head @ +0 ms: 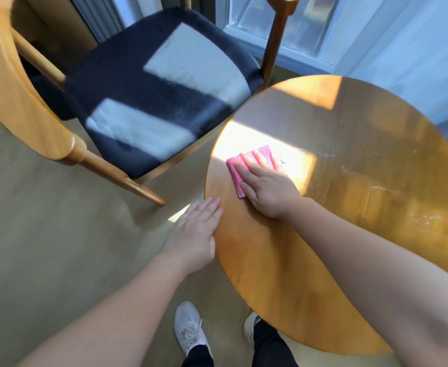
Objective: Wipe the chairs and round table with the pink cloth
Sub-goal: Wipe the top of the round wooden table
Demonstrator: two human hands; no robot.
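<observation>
The round wooden table (pixel 350 207) fills the right half of the head view. A folded pink cloth (pixel 237 170) lies flat on its left part, in a patch of sunlight. My right hand (pixel 265 189) presses down on the cloth with the fingers spread over it. My left hand (pixel 193 231) rests flat and empty against the table's left edge, fingers together. A wooden chair (pixel 32 109) with a dark cushioned seat (pixel 148 102) stands to the left of the table, its seat corner close to the table's rim.
A window with a white frame (pixel 291 30) runs along the back. Pale wood floor (pixel 45 234) stretches to the left and below. My two feet in white shoes (pixel 188 329) stand beside the table's near edge. Faint wet streaks (pixel 376 186) show on the tabletop's right part.
</observation>
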